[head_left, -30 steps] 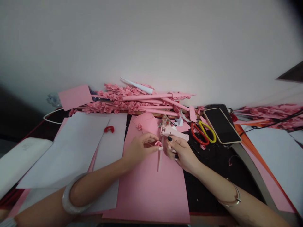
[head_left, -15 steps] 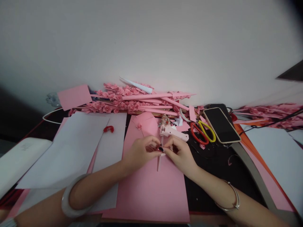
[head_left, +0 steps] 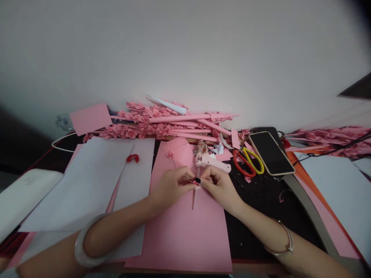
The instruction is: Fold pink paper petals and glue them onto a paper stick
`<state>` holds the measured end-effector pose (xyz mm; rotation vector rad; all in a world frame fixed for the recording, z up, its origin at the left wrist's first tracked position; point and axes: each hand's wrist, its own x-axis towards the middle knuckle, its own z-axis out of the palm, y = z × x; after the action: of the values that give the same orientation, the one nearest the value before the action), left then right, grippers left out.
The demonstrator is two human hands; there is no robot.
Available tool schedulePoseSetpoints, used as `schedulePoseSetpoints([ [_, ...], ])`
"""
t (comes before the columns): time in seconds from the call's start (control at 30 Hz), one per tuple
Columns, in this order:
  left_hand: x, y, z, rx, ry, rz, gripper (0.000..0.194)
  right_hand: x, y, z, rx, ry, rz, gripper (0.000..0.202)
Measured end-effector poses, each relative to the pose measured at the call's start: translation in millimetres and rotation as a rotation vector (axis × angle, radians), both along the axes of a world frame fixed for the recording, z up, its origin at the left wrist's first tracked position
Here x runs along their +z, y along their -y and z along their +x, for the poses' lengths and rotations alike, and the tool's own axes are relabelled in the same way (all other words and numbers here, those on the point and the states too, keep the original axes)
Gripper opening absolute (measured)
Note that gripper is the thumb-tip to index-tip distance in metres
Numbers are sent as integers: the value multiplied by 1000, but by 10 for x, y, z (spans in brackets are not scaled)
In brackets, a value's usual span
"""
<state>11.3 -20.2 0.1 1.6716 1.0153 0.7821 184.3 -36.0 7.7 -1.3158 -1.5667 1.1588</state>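
My left hand [head_left: 171, 187] and my right hand [head_left: 222, 189] meet over a large pink sheet [head_left: 185, 235]. Both are closed in a pinch, fingertips touching around a small pink paper piece [head_left: 195, 183] that the fingers mostly cover. Just beyond them a pink glue gun [head_left: 213, 162] lies on its side. A thin pale stick [head_left: 194, 200] shows below the fingertips and seems to line up with the gun. Left of the gun, a small pink paper rose [head_left: 169, 154] rests near a cut pink paper piece [head_left: 181, 148].
Red and yellow-handled scissors [head_left: 245, 162] and a phone [head_left: 271, 153] lie right of the glue gun. Pink paper flower stems [head_left: 162, 125] are piled along the wall. White sheets [head_left: 84, 181] with a red curved item [head_left: 132, 158] cover the left; more paper [head_left: 342, 185] lies right.
My hands stay in almost the same place. The fingertips have shifted slightly on the small pink piece, and the right thumb's dark nail shows more.
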Motion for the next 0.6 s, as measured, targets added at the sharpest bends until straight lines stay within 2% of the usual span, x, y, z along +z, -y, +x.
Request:
schedulePoseSetpoints([
  [0.27, -25, 13, -5, 5, -47, 42, 10, 46, -31, 0, 50, -23, -84, 23],
  [0.6, -4, 11, 0, 18, -28, 35, 10, 31, -21, 2, 19, -112, -151, 25],
])
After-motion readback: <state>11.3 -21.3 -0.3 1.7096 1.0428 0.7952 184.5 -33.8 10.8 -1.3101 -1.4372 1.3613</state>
